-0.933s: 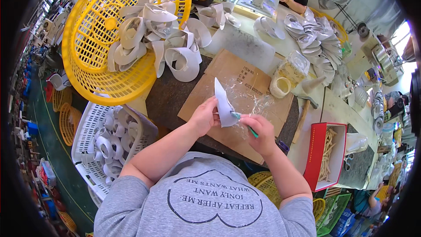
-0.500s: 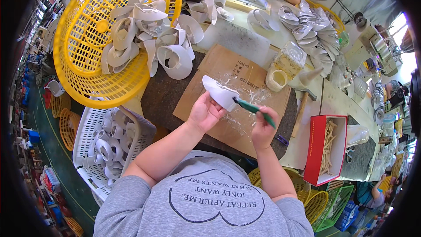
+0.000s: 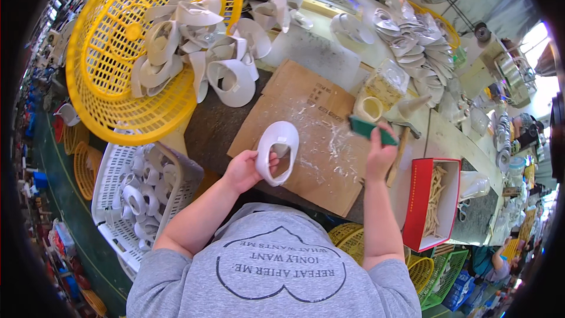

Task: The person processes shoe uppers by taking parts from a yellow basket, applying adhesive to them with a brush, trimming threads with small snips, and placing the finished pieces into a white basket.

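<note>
My left hand (image 3: pixel 241 171) pinches the edge of a white shoe upper (image 3: pixel 283 132), held above the cardboard sheet (image 3: pixel 306 88) with its oval opening facing up. To the right, my right hand (image 3: pixel 382 156) is closed round a green-handled brush (image 3: pixel 361 126); its tip is hard to make out. The brush is apart from the upper, close to an open cream-coloured pot (image 3: pixel 372 108). White scraps and smears lie on the cardboard between my hands.
A tilted yellow basket (image 3: pixel 132 132) bears several white uppers (image 3: pixel 160 41) at the far left. Below it stands a white basket (image 3: pixel 106 215) of uppers. A hammer handle (image 3: pixel 401 152) and a red box (image 3: pixel 414 200) of wooden sticks are at right. Stacked white pieces (image 3: pixel 412 50) lie beyond.
The brush has left the upper and moved right with my right hand, toward the pot. My left hand has moved left and down, turning the upper so its opening shows.
</note>
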{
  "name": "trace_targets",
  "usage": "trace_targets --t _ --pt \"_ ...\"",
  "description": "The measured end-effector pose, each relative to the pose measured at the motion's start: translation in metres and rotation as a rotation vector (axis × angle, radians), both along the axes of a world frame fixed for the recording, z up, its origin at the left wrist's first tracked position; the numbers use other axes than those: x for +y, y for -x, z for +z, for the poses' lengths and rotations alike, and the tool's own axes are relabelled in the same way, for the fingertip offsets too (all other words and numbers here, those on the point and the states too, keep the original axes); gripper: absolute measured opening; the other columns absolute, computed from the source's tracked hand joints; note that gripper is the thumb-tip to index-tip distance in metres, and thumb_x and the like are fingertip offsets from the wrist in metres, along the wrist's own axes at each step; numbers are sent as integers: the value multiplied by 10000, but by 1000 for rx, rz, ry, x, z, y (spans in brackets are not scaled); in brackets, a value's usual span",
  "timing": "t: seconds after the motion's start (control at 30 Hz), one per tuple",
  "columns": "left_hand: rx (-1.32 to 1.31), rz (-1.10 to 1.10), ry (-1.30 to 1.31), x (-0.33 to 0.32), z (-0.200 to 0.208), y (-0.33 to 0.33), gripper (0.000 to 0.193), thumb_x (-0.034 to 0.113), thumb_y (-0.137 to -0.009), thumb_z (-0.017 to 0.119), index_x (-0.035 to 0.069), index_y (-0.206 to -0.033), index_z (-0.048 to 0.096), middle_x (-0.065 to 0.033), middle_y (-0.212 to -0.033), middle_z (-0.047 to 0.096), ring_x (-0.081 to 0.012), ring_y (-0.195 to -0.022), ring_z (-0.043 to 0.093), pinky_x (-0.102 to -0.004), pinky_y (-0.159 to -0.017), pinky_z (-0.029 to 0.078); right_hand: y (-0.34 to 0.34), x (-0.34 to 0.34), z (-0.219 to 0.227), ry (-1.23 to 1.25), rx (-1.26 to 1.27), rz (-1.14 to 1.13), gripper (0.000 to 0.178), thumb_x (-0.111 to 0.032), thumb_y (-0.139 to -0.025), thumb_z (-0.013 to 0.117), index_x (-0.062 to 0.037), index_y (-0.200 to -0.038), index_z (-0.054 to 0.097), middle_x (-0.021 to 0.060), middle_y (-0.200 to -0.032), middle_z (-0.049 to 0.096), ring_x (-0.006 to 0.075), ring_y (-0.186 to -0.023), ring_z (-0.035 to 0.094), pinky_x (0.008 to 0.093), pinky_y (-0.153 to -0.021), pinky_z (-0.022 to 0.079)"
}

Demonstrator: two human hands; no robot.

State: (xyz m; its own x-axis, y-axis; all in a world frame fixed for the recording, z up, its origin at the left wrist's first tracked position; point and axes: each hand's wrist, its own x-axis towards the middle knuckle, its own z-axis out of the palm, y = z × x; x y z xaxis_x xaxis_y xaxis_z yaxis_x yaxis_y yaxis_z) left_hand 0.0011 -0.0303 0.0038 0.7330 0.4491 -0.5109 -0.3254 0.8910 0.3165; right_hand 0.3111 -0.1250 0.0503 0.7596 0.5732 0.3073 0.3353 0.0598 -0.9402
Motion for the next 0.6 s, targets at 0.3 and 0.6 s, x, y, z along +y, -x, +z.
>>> trace_targets --t 0.3,0.6 --pt "-60 -108 -100 25 26 -19 397 202 -889 362 -34 -1159 533 -140 -1131 611 -187 -718 605 -314 -693 506 -67 32 2 352 -426 -156 186 -179 -846 616 -61 -990 609 141 -856 646 246 -778 622 338 -713 467" --pt "204 -157 -83 43 -5 3 397 131 -868 454 -41 -1226 471 -118 -1092 631 -158 -714 604 -298 -712 505 -80 27 -2 297 250 -53 188 -108 -871 573 -51 -1048 548 85 -874 608 168 -679 623 241 -494 512"
